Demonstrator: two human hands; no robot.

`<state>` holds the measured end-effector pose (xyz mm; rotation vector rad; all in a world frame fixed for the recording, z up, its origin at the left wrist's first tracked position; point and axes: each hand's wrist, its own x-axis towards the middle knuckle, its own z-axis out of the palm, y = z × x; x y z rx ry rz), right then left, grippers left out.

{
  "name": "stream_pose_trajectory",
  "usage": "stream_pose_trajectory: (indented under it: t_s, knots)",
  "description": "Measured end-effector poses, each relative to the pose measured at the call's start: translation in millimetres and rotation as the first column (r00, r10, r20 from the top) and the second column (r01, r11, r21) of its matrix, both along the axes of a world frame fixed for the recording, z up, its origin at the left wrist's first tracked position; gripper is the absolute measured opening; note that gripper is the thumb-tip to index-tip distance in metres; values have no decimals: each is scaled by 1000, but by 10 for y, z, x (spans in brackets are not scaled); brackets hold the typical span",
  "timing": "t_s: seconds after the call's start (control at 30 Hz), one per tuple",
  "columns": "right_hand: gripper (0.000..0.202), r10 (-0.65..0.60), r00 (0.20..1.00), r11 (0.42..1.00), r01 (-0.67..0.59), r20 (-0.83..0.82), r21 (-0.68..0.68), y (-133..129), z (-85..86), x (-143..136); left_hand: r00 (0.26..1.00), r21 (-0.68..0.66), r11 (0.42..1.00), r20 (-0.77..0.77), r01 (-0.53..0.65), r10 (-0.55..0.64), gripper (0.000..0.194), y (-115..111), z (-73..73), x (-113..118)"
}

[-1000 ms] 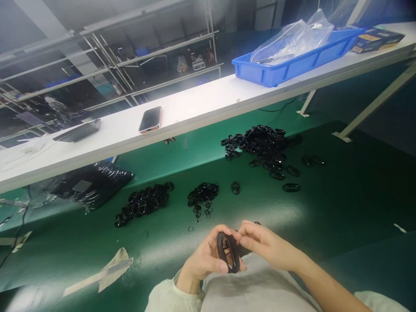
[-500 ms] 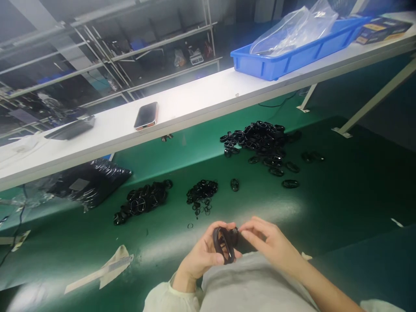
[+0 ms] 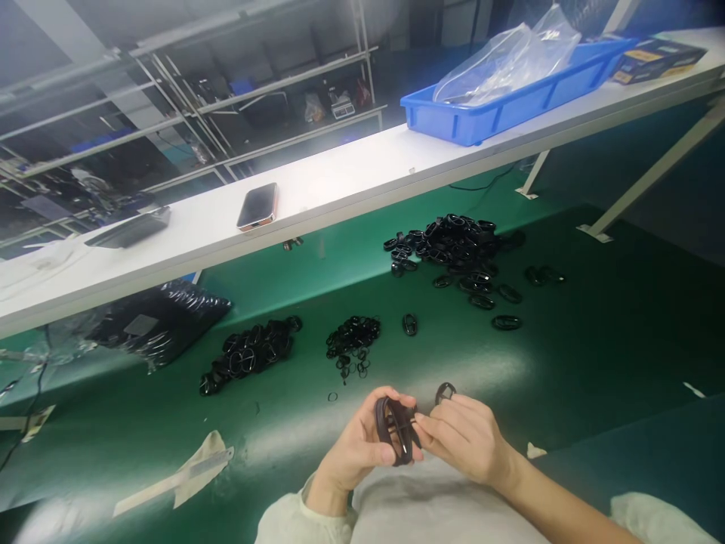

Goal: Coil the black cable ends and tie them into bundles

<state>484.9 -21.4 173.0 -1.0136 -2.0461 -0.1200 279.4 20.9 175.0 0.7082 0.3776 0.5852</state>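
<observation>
My left hand (image 3: 362, 438) is closed around a black oval ring-shaped part (image 3: 384, 423), which stands tilted with its opening facing me. A thin bar seems to cross the opening. Beside it, thumb and forefinger of my right hand (image 3: 467, 438) pinch at the oval part's right side; what lies between those fingertips is too small to make out. A black round part with a crossbar (image 3: 445, 392) sticks out above the curled fingers of the same hand. Past my hands lie a pile of small thin black rings (image 3: 354, 336) and a single black oval part (image 3: 410, 324).
Black round parts (image 3: 254, 351) are heaped at left, black oval parts (image 3: 453, 242) at back right. A metal ruler (image 3: 204, 465) rests on a cloth (image 3: 195, 491). A raised white shelf (image 3: 340, 177) carries a phone (image 3: 258, 206) and a blue tray (image 3: 442, 125).
The round black part now shows above my right fingers, away from the oval part. My right hand has curled and turned, with its fingertips now at the oval part's side.
</observation>
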Motion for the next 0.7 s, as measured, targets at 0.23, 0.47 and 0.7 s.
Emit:
stream_pose_trajectory:
  t_s: [0.23, 0.47, 0.7]
  knots:
    - [22, -166, 984, 986, 166, -71, -13, -27, -232, -145, 999, -3, 999, 10, -43, 43, 61, -43, 10, 86]
    - [7, -178, 975, 971, 197, -135, 138, 17, -179, -86, 998, 37, 998, 15, -57, 56, 59, -2, 76, 92]
    - [18, -183, 952, 981, 194, -247, 20, -24, -274, -10, 995, 50, 997, 80, -56, 52, 61, 37, 88, 23]
